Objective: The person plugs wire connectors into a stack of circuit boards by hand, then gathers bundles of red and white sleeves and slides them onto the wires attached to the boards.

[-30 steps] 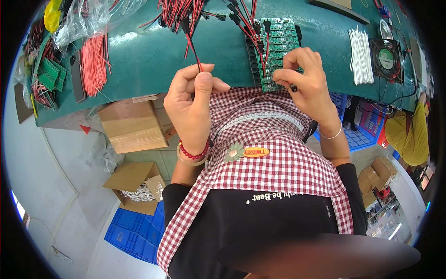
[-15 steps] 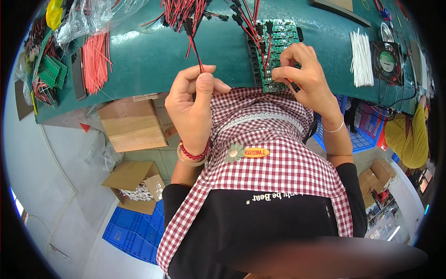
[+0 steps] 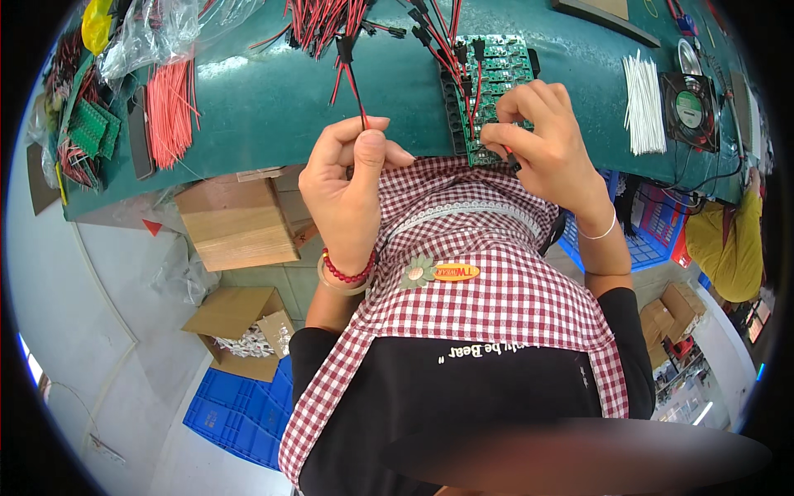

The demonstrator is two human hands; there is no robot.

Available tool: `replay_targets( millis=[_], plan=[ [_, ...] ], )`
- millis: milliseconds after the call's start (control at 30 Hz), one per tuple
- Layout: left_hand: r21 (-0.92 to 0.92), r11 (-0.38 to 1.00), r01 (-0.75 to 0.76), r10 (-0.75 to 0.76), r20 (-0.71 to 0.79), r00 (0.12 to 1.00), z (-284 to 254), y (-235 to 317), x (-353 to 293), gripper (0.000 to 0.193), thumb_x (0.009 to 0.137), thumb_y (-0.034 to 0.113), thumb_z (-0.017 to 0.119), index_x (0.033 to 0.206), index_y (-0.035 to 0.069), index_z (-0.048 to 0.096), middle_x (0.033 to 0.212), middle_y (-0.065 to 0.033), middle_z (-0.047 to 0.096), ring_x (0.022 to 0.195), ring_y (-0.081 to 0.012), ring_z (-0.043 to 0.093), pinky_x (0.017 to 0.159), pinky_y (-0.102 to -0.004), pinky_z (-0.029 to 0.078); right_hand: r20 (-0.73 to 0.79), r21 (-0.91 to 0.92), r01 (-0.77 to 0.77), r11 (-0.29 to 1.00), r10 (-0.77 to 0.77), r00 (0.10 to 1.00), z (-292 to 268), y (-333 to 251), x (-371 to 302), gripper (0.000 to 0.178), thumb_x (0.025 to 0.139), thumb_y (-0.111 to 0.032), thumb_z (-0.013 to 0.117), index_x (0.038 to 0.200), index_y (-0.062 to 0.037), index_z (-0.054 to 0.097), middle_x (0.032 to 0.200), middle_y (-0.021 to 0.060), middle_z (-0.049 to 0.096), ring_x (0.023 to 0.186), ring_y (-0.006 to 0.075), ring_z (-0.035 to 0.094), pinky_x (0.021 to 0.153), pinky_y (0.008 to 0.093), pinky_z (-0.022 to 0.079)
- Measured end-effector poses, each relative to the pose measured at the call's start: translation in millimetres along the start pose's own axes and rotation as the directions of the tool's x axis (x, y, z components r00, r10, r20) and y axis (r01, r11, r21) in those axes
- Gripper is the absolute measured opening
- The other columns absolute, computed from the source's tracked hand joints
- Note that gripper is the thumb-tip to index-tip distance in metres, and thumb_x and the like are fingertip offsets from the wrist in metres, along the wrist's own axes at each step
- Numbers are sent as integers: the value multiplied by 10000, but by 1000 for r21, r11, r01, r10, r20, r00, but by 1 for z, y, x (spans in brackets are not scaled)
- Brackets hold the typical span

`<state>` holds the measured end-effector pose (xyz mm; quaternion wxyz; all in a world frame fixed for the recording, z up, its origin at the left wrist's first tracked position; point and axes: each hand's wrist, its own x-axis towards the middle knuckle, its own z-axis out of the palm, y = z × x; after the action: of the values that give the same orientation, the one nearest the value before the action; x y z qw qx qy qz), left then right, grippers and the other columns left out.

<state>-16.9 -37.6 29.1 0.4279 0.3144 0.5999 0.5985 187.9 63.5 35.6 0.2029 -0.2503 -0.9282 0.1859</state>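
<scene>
My left hand (image 3: 346, 186) pinches the lower end of a red-and-black wire lead (image 3: 357, 95) between thumb and fingertips. A black plug connector (image 3: 344, 50) tops that lead, pointing away from me. My right hand (image 3: 542, 140) is closed over the near right part of a green circuit board panel (image 3: 502, 78). Out of its curled fingers sticks a slim red-and-black item (image 3: 510, 157), mostly hidden, of a kind I cannot make out. Several red-and-black leads with black connectors (image 3: 461, 54) rest on the panel's left side. My right fingertips partly cover the board beneath them.
On the green table (image 3: 248, 107), a pile of leads (image 3: 327, 25) lies at the far middle. Red wires (image 3: 170, 116) and a plastic bag (image 3: 165, 41) are at left. White sticks (image 3: 644, 103) and a black fan (image 3: 690, 112) stand right. A cardboard box (image 3: 240, 331) sits below left.
My left hand has shifted slightly right and nearer to me with the lead. My right hand has turned a little, and the red-and-black item in it has moved slightly left.
</scene>
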Motion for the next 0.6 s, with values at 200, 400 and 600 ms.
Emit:
replay_targets(
  millis=[200,400,600],
  plan=[
    [3,1000,-5,5,8,1000,0,-1,-2,174,956,114,562,1013,-47,601,723,-92,666,684,-107,628,646,-227,501,-30,-24,-2,1000,2,1000,1,-3,-4,150,666,-46,687,787,-94,612,838,22,509,785,193,506,712,340,344],
    [-11,1000,-7,7,11,1000,2,-2,0,173,956,108,559,1017,-49,599,723,-89,664,682,-103,626,645,-223,498,-21,-31,-4,999,4,1000,2,-5,-5,142,677,-67,699,776,-90,599,836,23,503,789,193,502,709,342,340],
    [49,999,-8,6,33,999,10,1,16,178,962,115,542,1018,-43,602,729,-82,670,660,-97,614,628,-229,490,11,69,-77,995,77,997,-3,0,0,147,690,-97,704,762,-81,577,839,33,498,797,215,505,713,350,342]
  ],
)
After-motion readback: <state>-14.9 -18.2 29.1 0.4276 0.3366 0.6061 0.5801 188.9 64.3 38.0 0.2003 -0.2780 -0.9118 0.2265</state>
